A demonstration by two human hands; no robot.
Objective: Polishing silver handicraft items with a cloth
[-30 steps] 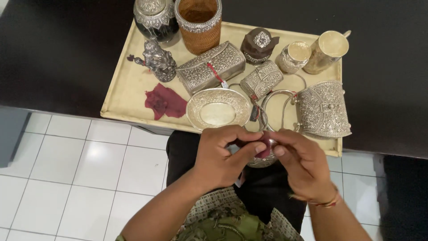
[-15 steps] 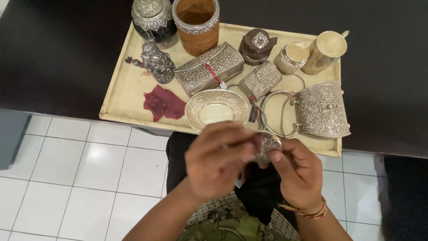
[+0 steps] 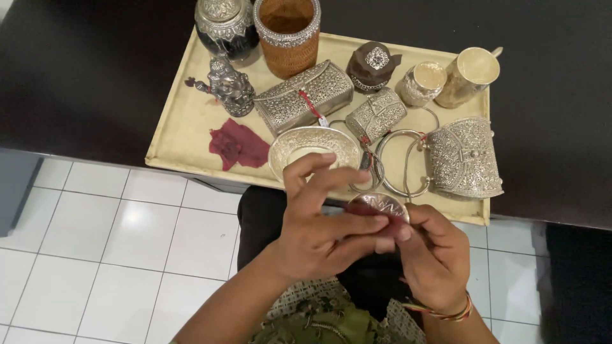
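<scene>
Raised since the earlier frame, left hand (image 3: 319, 223) and right hand (image 3: 433, 261) pinch a small silver dish (image 3: 377, 205) just below the tray (image 3: 185, 130); loosened fingers could drop it.

I see the tray (image 3: 185, 137) on the table (image 3: 83, 70). From the oval dish (image 3: 314, 145): cloth (image 3: 239, 145) at 9, figurine (image 3: 229, 86) at 10, box clutch (image 3: 304, 97) at 12, purse (image 3: 464, 157) at 3. Both hands (image 3: 325, 223) hold a small piece (image 3: 378, 207) at 5, off the tray.
</scene>
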